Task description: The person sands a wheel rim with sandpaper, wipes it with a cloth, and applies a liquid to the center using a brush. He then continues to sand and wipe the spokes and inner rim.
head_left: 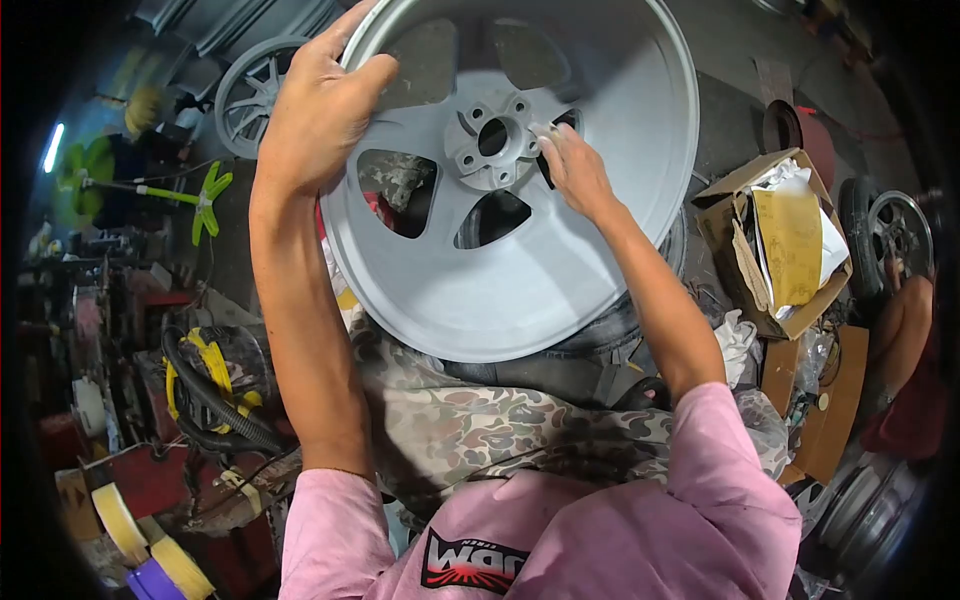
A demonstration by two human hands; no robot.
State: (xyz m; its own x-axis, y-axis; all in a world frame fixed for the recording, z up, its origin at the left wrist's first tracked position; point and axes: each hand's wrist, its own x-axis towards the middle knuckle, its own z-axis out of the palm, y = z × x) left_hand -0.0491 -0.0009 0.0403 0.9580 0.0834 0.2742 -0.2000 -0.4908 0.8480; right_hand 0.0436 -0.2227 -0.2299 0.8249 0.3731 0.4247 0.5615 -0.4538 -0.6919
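Observation:
A large grey wheel rim [490,290] is tilted up in front of me, its hub with several bolt holes facing me. My left hand [325,105] grips the rim's upper left edge, thumb over the lip and the other fingers largely hidden behind it. At the right side of the hub, my right hand [575,165] has its fingers bent together against the metal. Whether something small is between those fingers cannot be made out. Below the rim are camouflage trousers [480,420] and part of a black tire [600,335].
A cardboard box [715,225] holding sandpaper sheets [790,235] stands at the right, near a co-worker's bare leg [900,330]. Another wheel [250,95] lies at the upper left. A green fan [90,175], black hose [215,410] and tape rolls [120,520] are at the left.

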